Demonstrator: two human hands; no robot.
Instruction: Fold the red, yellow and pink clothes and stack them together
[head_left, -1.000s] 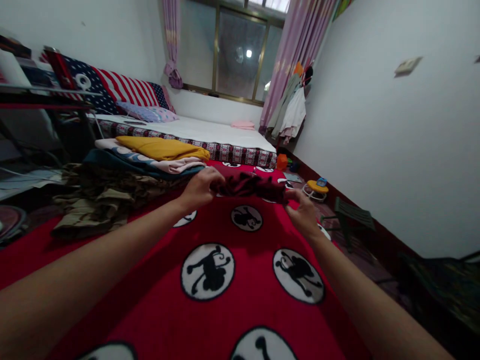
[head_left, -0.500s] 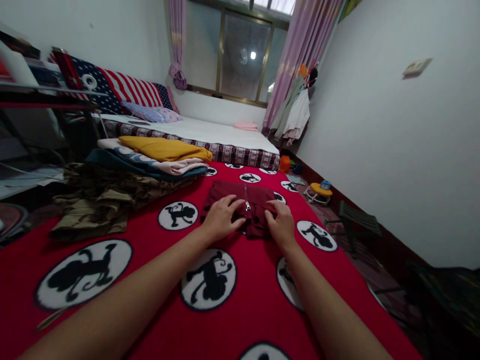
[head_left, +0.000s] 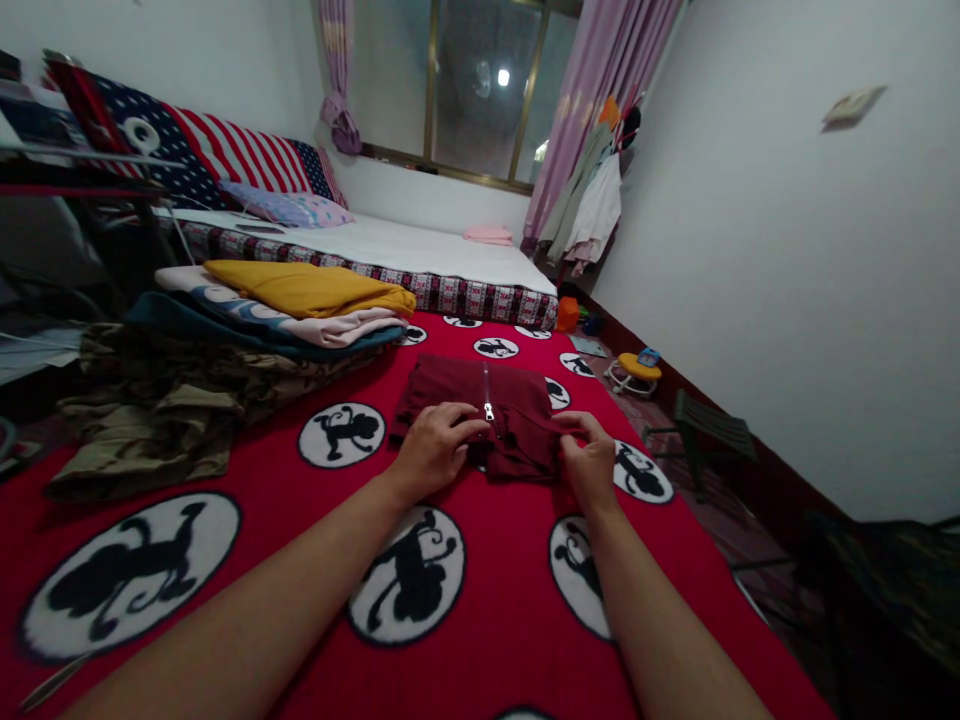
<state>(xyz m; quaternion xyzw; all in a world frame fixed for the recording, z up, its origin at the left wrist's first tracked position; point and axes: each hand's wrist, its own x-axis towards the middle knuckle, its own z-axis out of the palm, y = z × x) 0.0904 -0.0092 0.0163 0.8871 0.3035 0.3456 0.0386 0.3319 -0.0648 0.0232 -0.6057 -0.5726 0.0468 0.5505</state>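
A folded maroon garment with a zipper [head_left: 517, 400] lies on a red blanket [head_left: 480, 640] patterned with black figures in white ovals. My left hand [head_left: 435, 452] is at the garment's near left part, fingers curled over the cloth with the thumb beside the zipper pull. At the right edge, my right hand [head_left: 589, 450] pinches the cloth between thumb and fingers. The metal zipper pull [head_left: 489, 412] lies between the two hands. To the left is a stack of folded clothes: a yellow piece [head_left: 307, 290] on top, camouflage cloth [head_left: 165, 400] at the bottom.
Beyond the blanket stands a bed [head_left: 420, 245] with a patterned side. On the right floor are a yellow-topped stool [head_left: 637, 367] and a dark folding stool [head_left: 712, 425]. Clothes [head_left: 596, 215] hang by the curtain. A desk [head_left: 82, 170] is at the left.
My right hand has moved right to the garment's edge and closed on the cloth. My left hand has shifted slightly left and its fingers have curled in. The view has tilted a little.
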